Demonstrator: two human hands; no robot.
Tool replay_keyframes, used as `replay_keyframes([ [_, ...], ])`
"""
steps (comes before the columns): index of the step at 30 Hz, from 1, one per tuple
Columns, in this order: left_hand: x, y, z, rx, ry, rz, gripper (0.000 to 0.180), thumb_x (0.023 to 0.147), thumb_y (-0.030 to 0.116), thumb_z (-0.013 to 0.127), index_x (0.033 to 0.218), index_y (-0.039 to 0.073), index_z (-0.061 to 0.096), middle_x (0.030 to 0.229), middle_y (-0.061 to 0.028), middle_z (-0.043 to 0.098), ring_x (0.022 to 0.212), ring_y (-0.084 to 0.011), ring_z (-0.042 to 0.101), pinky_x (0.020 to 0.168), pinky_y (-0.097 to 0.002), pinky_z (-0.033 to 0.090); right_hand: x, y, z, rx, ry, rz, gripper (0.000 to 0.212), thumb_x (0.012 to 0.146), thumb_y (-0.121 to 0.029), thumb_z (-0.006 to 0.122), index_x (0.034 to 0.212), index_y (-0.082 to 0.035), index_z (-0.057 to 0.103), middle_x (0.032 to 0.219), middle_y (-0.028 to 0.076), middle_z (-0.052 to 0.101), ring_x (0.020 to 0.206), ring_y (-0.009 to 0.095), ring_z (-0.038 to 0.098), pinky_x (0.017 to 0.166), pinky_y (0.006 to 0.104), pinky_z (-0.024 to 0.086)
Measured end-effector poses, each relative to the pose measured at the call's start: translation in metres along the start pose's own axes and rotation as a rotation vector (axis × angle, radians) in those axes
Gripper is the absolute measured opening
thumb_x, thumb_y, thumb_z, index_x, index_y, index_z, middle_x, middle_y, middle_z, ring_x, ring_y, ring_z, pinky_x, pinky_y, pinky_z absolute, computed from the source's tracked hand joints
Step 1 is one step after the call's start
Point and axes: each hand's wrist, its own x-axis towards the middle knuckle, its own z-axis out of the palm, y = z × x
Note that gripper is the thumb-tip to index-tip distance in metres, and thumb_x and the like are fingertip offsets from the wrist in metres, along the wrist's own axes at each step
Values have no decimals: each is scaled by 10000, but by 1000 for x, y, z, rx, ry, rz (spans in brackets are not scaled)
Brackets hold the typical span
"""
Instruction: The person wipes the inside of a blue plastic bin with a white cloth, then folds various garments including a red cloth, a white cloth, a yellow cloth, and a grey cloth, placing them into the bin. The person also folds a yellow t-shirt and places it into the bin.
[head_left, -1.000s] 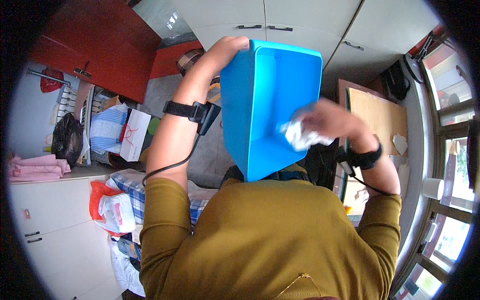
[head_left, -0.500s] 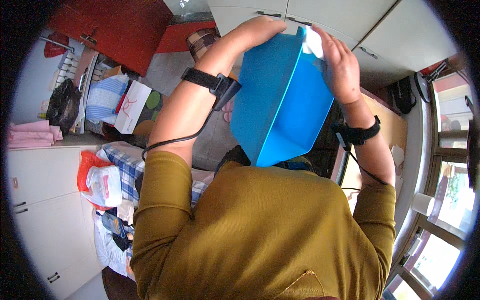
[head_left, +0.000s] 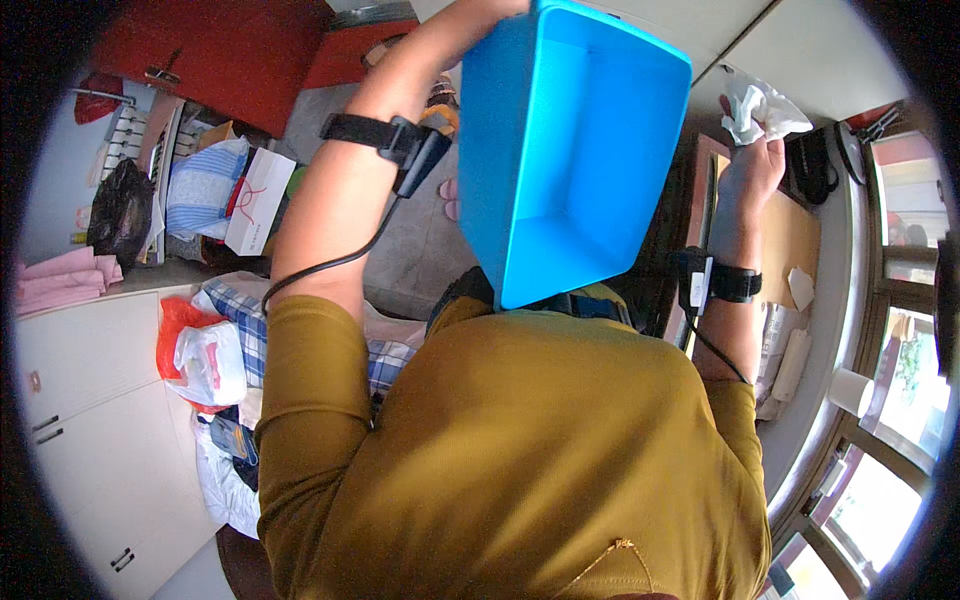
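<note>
A blue plastic bin (head_left: 600, 150) is tilted in front of my chest, its open side facing me and its inside bare. My left hand (head_left: 492, 12) holds it at the far left corner; the fingers are mostly hidden behind the bin and by the picture's upper edge. The bin's near corner comes down to my waist. Away from the bin, on the right, my right hand (head_left: 758, 165) is closed on a crumpled white tissue (head_left: 762, 108), which sticks out beyond the fingers.
White cabinets (head_left: 690, 25) stand ahead, a red cabinet (head_left: 215, 60) at the far left. A bed with a plaid cover (head_left: 240, 330) and plastic bags (head_left: 208, 365) is at my left. A wooden board (head_left: 790, 240) and windows (head_left: 910, 400) line the right. Pink slippers (head_left: 449, 198) lie on the floor.
My right hand has left the bin's rim and moved right and nearer with the tissue. The bin has turned, showing more of its inside, while my left hand has shifted up and left.
</note>
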Motion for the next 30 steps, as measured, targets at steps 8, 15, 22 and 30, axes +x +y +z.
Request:
replay_keyframes([
  [8, -14, 22, -14, -128, 6, -16, 454, 897, 436, 434, 1001, 42, 634, 1032, -121, 603, 929, -220, 580, 836, -325, 440, -20, 25, 36, -906, -399, -93, 230, 787, -175, 580, 955, -17, 583, 753, 174, 620, 717, 274, 622, 656, 365, 486],
  [15, -39, 60, -57, -199, 115, 48, 466, 921, 452, 421, 1050, 50, 619, 1131, -115, 587, 1008, -224, 569, 900, -311, 429, 12, -11, 78, -955, -628, -361, 139, 796, -156, 580, 863, -39, 612, 649, 129, 620, 546, 232, 610, 498, 362, 477],
  [22, -44, 84, -46, 625, 152, 233, 675, 785, 279, 683, 1330, 3, 396, 1268, -217, 502, 1206, -272, 469, 1012, -367, 349, 34, -28, 141, -1263, -688, -702, 131, 826, -153, 539, 791, -41, 598, 759, 126, 632, 707, 302, 622, 623, 395, 507],
  [30, -44, 25, 11, 712, 301, -199, 410, 859, 369, 525, 1047, 13, 603, 933, -243, 622, 914, -390, 601, 787, -449, 448, 11, 18, 115, -1162, -792, -660, 125, 851, -213, 505, 878, -105, 561, 855, 145, 630, 816, 304, 635, 689, 398, 526],
])
